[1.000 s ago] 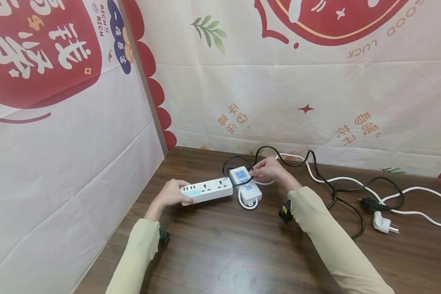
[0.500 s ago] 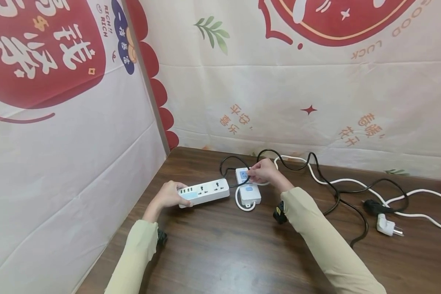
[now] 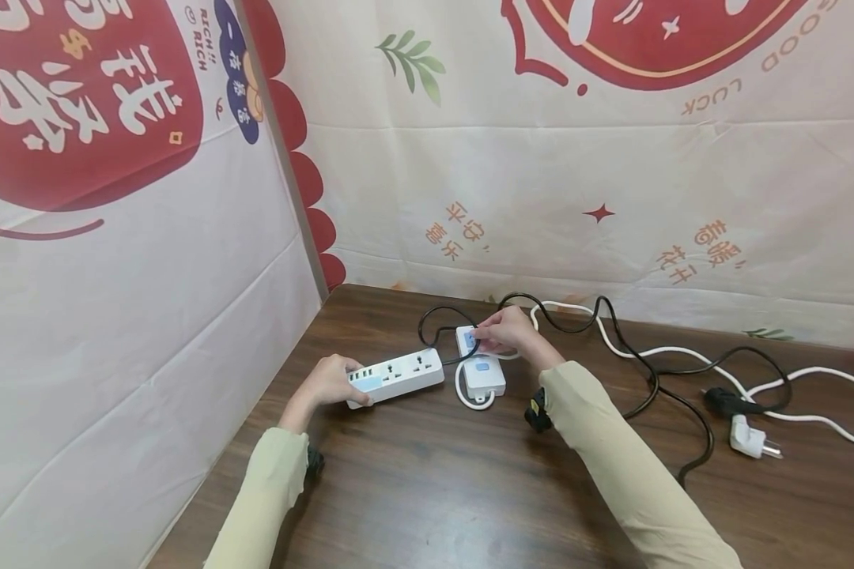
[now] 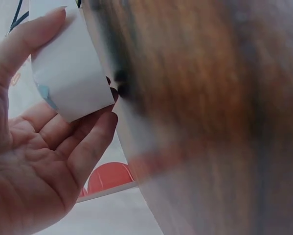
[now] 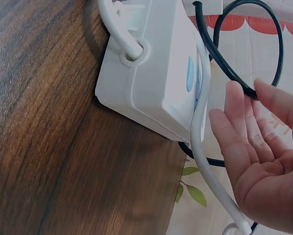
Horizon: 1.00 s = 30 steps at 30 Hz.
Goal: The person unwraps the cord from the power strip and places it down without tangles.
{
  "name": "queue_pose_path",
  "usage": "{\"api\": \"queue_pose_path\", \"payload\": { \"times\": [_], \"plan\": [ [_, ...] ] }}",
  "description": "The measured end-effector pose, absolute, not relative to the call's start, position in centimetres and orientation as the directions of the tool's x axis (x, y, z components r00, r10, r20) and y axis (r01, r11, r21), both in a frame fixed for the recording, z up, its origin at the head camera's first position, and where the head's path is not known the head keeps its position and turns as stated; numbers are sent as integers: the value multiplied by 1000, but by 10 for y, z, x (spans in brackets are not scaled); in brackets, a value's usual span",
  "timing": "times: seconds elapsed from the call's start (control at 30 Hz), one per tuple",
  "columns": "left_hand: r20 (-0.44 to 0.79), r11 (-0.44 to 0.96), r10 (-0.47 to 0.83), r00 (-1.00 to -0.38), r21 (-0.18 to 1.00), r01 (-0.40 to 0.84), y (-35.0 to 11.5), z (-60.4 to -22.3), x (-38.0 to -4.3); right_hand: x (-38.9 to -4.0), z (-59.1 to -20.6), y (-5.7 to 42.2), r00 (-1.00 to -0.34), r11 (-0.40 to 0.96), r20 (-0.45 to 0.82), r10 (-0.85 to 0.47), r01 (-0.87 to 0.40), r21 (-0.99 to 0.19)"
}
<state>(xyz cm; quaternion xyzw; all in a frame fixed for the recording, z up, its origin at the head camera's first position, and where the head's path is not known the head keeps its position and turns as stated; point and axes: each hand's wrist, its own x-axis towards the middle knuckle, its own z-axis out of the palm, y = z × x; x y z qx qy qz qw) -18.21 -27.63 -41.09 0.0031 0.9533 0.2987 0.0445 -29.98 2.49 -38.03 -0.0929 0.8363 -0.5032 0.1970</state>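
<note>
A white power strip (image 3: 406,376) with sockets and USB ports lies toward the left of the table, its far right end joined to a black cord. My left hand (image 3: 330,382) grips its left end, thumb on the near side and fingers round the other, as the left wrist view also shows. Above a second white power strip (image 3: 485,379) with blue socket faces, my right hand (image 3: 508,330) pinches the black cord (image 5: 223,62) between thumb and fingertip. That cord bends into a loop behind the strips. A white cord (image 5: 200,132) runs close beside the right hand.
Black and white cords trail across the brown table (image 3: 413,490) to the right. They end near a black plug (image 3: 722,401) and a white plug (image 3: 747,437). Printed cloth (image 3: 541,182) hangs at the back and left edges.
My right hand has shifted slightly left, drawing the pinched black cord along, and its loop now sits further left. My left hand keeps its grip on the power strip.
</note>
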Motion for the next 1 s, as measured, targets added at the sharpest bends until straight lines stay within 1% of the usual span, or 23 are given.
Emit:
{"api": "queue_pose_path", "payload": {
  "times": [0.27,0.4,0.6,0.77,1.0],
  "plan": [
    [-136,843,8,-991,533,-67,-272,-407,-184,-298,-381,22,-897,471,-215,-386,9,-882],
    [-139,856,32,-990,515,-45,-271,-406,-185,-295,-379,19,-882,458,-210,-422,-8,-889],
    [-157,850,44,-987,525,-46,-271,-405,-184,-294,-381,18,-869,453,-212,-447,-15,-891],
    [-162,840,44,-986,540,-51,-272,-403,-182,-296,-383,18,-863,408,-204,-462,-3,-913],
    [-123,816,41,-992,577,-38,-274,-400,-181,-298,-381,28,-852,406,-199,-484,-18,-914]
  ]
}}
